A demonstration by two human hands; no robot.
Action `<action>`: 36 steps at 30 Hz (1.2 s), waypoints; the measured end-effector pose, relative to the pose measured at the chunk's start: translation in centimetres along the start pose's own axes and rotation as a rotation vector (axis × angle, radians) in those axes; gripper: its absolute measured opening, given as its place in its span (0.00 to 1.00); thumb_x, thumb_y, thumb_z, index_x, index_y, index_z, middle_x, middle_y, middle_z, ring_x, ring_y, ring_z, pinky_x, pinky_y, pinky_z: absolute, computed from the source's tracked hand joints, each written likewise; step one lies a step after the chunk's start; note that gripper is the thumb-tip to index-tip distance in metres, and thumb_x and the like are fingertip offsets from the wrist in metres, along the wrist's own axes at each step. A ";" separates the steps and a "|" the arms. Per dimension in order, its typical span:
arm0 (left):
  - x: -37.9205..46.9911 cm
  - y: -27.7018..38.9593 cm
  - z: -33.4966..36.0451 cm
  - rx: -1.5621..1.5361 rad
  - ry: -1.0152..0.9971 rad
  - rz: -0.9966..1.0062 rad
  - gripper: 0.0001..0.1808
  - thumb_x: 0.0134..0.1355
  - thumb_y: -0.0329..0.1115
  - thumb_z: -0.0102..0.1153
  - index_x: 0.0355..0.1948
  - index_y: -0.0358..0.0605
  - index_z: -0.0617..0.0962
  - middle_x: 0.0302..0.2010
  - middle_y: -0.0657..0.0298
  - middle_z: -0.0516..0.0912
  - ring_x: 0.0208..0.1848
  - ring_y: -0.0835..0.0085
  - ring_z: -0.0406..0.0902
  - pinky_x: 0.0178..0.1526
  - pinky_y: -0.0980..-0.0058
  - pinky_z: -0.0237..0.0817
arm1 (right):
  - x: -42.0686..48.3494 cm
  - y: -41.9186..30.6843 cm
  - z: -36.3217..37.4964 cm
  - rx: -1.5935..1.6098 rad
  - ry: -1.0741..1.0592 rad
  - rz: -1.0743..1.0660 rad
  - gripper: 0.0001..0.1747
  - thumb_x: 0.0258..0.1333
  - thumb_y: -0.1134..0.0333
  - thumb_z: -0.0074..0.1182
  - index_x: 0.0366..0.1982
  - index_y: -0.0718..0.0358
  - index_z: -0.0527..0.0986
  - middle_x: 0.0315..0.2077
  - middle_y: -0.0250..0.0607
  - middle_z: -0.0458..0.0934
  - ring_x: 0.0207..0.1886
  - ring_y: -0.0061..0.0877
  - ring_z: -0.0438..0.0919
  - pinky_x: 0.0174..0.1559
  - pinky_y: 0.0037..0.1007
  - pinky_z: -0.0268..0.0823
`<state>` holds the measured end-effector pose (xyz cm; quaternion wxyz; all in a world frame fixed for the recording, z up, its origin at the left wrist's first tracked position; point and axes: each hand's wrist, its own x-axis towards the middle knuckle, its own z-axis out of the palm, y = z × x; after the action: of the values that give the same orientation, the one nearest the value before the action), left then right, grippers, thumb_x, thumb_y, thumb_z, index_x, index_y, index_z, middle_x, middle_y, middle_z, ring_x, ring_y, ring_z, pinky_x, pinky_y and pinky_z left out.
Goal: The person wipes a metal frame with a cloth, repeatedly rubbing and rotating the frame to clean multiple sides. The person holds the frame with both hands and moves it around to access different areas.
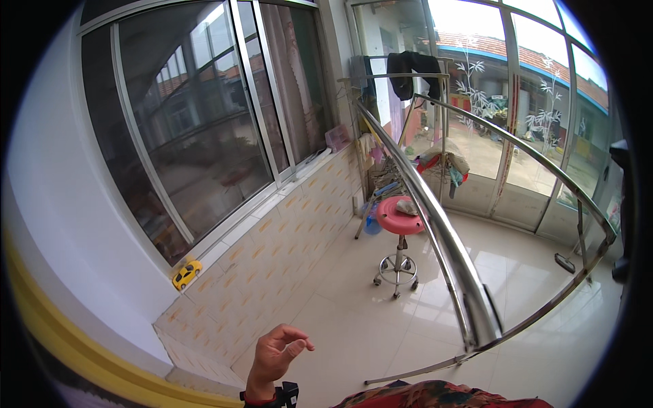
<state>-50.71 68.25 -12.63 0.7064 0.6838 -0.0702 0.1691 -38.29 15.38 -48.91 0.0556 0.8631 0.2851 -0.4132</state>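
My left hand [279,352] is raised over the tiled floor at the bottom of the view. Its fingers curl loosely towards the thumb, with nothing between them, and a dark band circles the wrist. My right hand is out of view. In front of me stands a metal tube frame [433,204], its thick shiny rail slanting down towards me. A thin curved bar [416,376] of it runs low near my patterned red clothing [438,395]. Beyond the rail is a red round stool [392,224] on casters, with a crumpled pale item [406,207] on its seat.
A yellow toy car [187,274] rests on the window sill at left, and a pink plastic box [336,137] farther along it. Dark clothing [414,71] hangs on a rack [395,76] before the glass doors. A woven item [446,155] hangs below. Sticks [387,178] lean in the corner.
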 end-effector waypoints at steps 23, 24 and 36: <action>27.9 -11.7 -19.6 -0.012 -0.255 -0.237 0.09 0.71 0.33 0.63 0.43 0.37 0.81 0.35 0.62 0.86 0.42 0.75 0.85 0.49 0.74 0.76 | 25.2 -12.4 -16.3 0.625 0.265 0.084 0.18 0.67 0.53 0.48 0.36 0.62 0.75 0.34 0.41 0.85 0.38 0.42 0.81 0.46 0.44 0.73; 29.4 -12.2 -20.0 -0.024 -0.230 -0.231 0.09 0.71 0.33 0.62 0.43 0.37 0.81 0.35 0.62 0.86 0.41 0.75 0.85 0.49 0.74 0.76 | 26.7 -12.7 -19.0 0.743 0.387 0.035 0.18 0.67 0.53 0.48 0.36 0.62 0.75 0.34 0.41 0.85 0.38 0.42 0.81 0.46 0.44 0.73; 50.4 -20.7 -24.6 -0.074 -0.660 -0.242 0.08 0.72 0.31 0.61 0.44 0.35 0.80 0.35 0.60 0.86 0.41 0.73 0.85 0.49 0.72 0.77 | 13.1 -25.7 -64.4 -0.188 1.866 0.173 0.15 0.54 0.66 0.67 0.45 0.57 0.81 0.46 0.38 0.82 0.56 0.37 0.79 0.60 0.44 0.66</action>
<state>-0.01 99.67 -16.84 0.6847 0.6790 -0.2194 -0.1486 -1.72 63.92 -13.09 -0.0953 0.8556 0.1816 0.4753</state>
